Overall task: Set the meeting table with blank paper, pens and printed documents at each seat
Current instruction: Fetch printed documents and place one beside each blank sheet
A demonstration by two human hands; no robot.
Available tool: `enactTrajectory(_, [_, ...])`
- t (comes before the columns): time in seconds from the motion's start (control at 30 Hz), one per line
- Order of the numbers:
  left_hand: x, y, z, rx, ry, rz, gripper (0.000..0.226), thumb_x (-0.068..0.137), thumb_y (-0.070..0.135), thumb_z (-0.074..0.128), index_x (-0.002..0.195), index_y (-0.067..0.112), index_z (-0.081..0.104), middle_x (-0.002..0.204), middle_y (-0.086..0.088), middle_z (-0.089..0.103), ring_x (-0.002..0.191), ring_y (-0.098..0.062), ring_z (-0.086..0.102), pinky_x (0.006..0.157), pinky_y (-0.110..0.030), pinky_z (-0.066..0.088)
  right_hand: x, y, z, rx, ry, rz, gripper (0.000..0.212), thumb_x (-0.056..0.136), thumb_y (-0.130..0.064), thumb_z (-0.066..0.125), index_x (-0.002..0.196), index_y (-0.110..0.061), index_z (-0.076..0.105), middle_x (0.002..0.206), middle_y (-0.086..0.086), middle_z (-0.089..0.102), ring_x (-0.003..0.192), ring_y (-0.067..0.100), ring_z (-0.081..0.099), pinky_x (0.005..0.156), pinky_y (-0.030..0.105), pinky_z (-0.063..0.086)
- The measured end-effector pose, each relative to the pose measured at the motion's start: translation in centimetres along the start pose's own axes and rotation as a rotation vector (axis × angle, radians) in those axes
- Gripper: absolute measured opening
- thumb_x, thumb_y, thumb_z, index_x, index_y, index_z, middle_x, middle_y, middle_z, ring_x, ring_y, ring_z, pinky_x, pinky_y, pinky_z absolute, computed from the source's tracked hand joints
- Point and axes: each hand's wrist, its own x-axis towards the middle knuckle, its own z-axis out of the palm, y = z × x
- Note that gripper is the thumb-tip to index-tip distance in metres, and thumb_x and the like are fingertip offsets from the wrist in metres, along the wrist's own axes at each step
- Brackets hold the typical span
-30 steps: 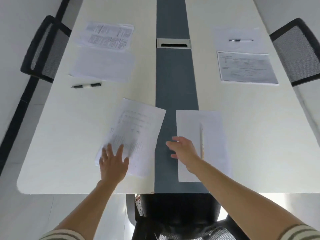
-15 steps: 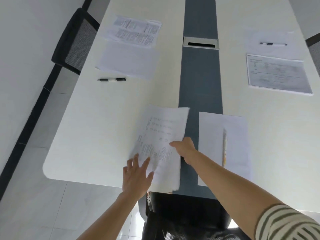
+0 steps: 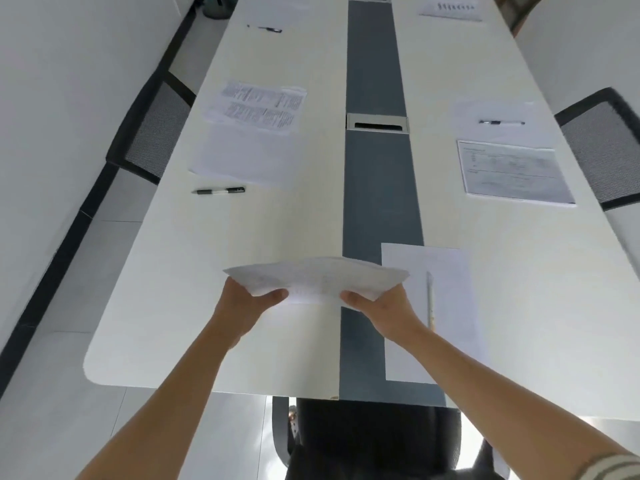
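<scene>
Two-handed grip lifting printed document point(image 3: 318, 279) over meeting table point(image 3: 180, 306)

We are holding the printed document by its near edge, our left hand point(image 3: 242, 304) and right hand point(image 3: 382, 308) each pinching it, thumbs on top, the other fingers hidden beneath. The sheets are hanging above the table, just beyond our fingertips. Right of our right fingers, blank paper point(image 3: 450, 282) is lying flat with a pen point(image 3: 429, 299) resting along it.
</scene>
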Motion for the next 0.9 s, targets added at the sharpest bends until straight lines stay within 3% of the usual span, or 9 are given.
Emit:
enactTrajectory(0.1, [-0.2,-1.4,2.0,0.090,-0.021,-0.043,0.036,0.078,0.002,0.074,0.100,0.027,0.060,0.096,0.005,0.067,0.093,-0.017,0.063,0.080,-0.029,0.047,0.4,2.5,0.4,-0.032,-0.015,0.020,0.045,0.081,-0.020,0.078,0.122,-0.027,0.059,0.108,-0.007,0.070,0.104,0.012,0.065,0.093,0.042,0.056])
enactTrajectory(0.17, [0.0,-1.7,2.6,0.085,0.027,-0.074,0.032,0.080,0.004,0.072,0.094,0.029,0.058,0.094,0.002,0.067,0.090,-0.019,0.062,0.079,-0.031,0.047,0.6,3.0,0.7,-0.032,0.002,0.061,0.033,0.086,-0.020,0.073,0.116,-0.026,0.059,0.106,-0.005,0.069,0.101,0.013,0.064,0.094,0.040,0.055])
enactTrajectory(0.3, [1.2,-2.0,2.4,0.097,0.094,-0.141,0.016,0.084,0.013,0.071,0.099,0.012,0.067,0.093,-0.008,0.071,0.084,-0.024,0.063,0.072,-0.029,0.047,1.5,2.8,0.7,0.003,0.079,0.141,0.016,0.089,-0.024,0.068,0.103,-0.015,0.069,0.094,-0.004,0.070,0.088,0.017,0.068,0.083,0.037,0.059])
enactTrajectory(0.4, [1.2,-3.9,2.7,0.224,0.111,-0.182,0.035,0.086,0.018,0.069,0.119,0.012,0.060,0.109,-0.011,0.068,0.091,-0.024,0.063,0.075,-0.029,0.050,2.5,3.7,1.1,-0.014,0.129,0.250,0.008,0.092,-0.024,0.065,0.096,-0.018,0.063,0.097,-0.002,0.067,0.087,0.023,0.066,0.075,0.033,0.056])
enactTrajectory(0.47, [0.4,-5.7,3.2,0.457,0.148,-0.194,0.057,0.086,0.025,0.069,0.137,0.016,0.045,0.127,-0.009,0.057,0.108,-0.025,0.058,0.087,-0.033,0.049,3.2,5.0,1.5,-0.073,0.136,0.347,0.013,0.092,-0.023,0.065,0.101,-0.014,0.062,0.104,0.002,0.066,0.086,0.022,0.063,0.075,0.032,0.053])
enactTrajectory(0.6, [-2.6,-9.0,5.3,0.932,-0.070,0.003,0.068,0.087,0.043,0.062,0.146,0.027,0.032,0.155,-0.005,0.025,0.141,-0.023,0.027,0.110,-0.037,0.033,4.7,7.2,2.2,-0.136,0.155,0.485,0.023,0.089,-0.022,0.068,0.106,-0.008,0.063,0.114,0.010,0.068,0.087,0.022,0.061,0.073,0.032,0.053])
enactTrajectory(0.73, [-4.1,-11.5,7.0,1.208,-0.264,0.028,0.069,0.087,0.052,0.058,0.146,0.034,0.027,0.162,-0.005,0.003,0.149,-0.031,0.002,0.120,-0.045,0.015,5.4,8.2,2.4,-0.209,0.084,0.497,0.034,0.086,-0.028,0.072,0.111,-0.006,0.064,0.118,0.009,0.068,0.095,0.025,0.066,0.079,0.034,0.057])
enactTrajectory(0.83, [-3.8,-12.4,6.8,1.244,-0.253,0.039,0.069,0.084,0.051,0.062,0.143,0.033,0.032,0.161,-0.010,0.007,0.148,-0.037,0.003,0.120,-0.050,0.016,4.2,8.4,0.7,-0.446,0.056,0.384,0.029,0.086,-0.044,0.068,0.101,-0.019,0.065,0.105,-0.001,0.072,0.081,0.015,0.065,0.071,0.031,0.056])
enactTrajectory(0.9, [-3.5,-12.5,6.6,1.245,-0.244,0.112,0.070,0.069,0.047,0.079,0.131,0.027,0.052,0.154,-0.018,0.030,0.142,-0.045,0.025,0.110,-0.059,0.033,2.7,9.4,-1.6,-0.673,0.174,0.245,0.035,0.088,-0.049,0.061,0.114,-0.025,0.062,0.108,-0.006,0.071,0.093,0.014,0.066,0.081,0.034,0.056])
